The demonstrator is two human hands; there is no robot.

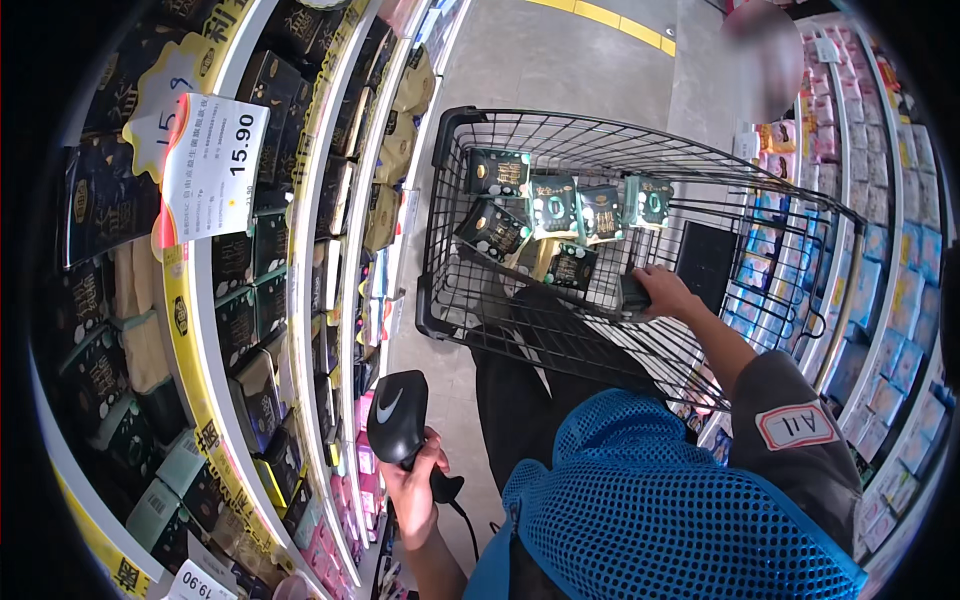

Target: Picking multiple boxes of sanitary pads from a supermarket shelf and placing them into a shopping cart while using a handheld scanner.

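My left hand (414, 480) grips a black handheld barcode scanner (397, 416) by its handle, beside the left shelving. From the scanner's base a thin black cable (472, 525) runs down. My right hand (664, 292) reaches into a black wire shopping cart (480, 112), its fingers around a dark packet (634, 294). Several dark green and white packets lie in the cart, among them one upright packet (553, 206), a tilted one (493, 229) and one close to the far side (649, 202). To the right of them is a black flat panel (705, 259).
Shelves on my left hold dark packets (112, 202), with a price tag (214, 169) jutting into the aisle. Shelves on the right carry blue packs (904, 292) and pink packs (821, 97). A yellow line (600, 15) crosses the grey floor (517, 60).
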